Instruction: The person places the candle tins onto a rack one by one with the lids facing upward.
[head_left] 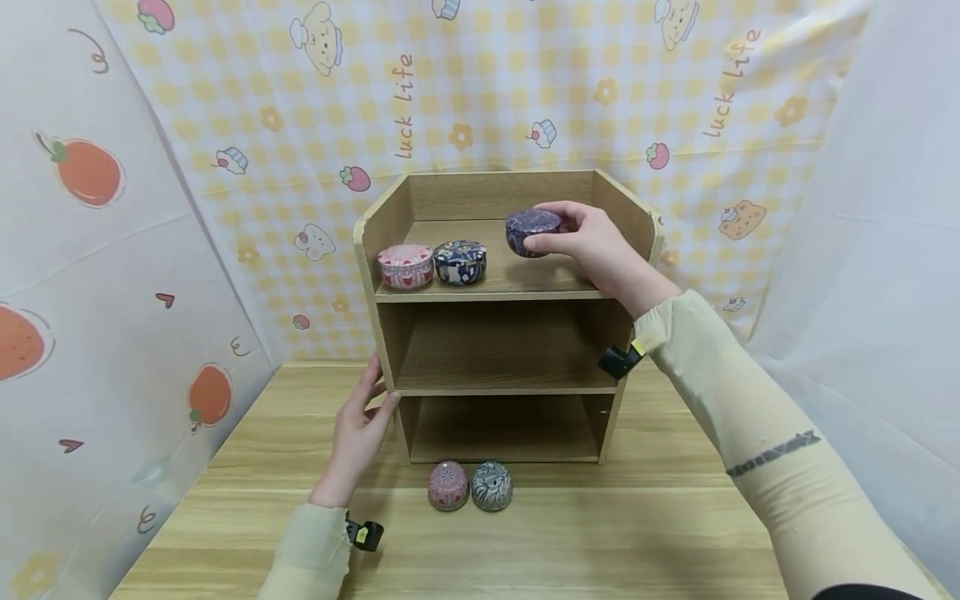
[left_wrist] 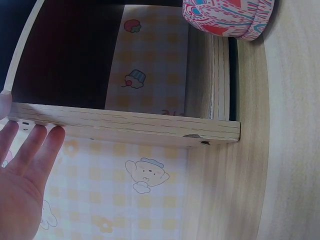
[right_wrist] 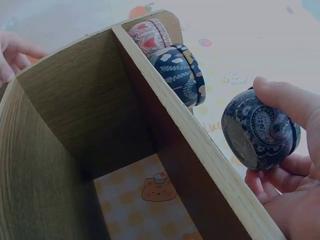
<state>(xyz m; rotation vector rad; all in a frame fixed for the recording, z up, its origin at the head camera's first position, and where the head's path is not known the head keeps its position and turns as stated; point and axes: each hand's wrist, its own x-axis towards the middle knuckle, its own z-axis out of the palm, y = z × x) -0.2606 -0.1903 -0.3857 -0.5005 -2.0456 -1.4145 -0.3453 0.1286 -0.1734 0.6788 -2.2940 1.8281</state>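
Yellow-checked cloth (head_left: 495,100) is hanging behind the bench (head_left: 600,533) while our right hand (head_left: 596,242) is pinching a dark paisley tin (head_left: 520,235) over the top shelf (head_left: 551,279) of the wooden rack (head_left: 498,196), right of a pink tin (head_left: 406,268) and a navy tin (head_left: 461,265), and our left hand (head_left: 365,425), fingers extended, is touching the rack's side.

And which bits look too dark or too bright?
Head view: the wooden shelf's lower compartments sit in shadow; left wrist view: beyond the left hand, part of the inside looks nearly black; right wrist view: the patterned cloth above the tin looks pale, washed out.
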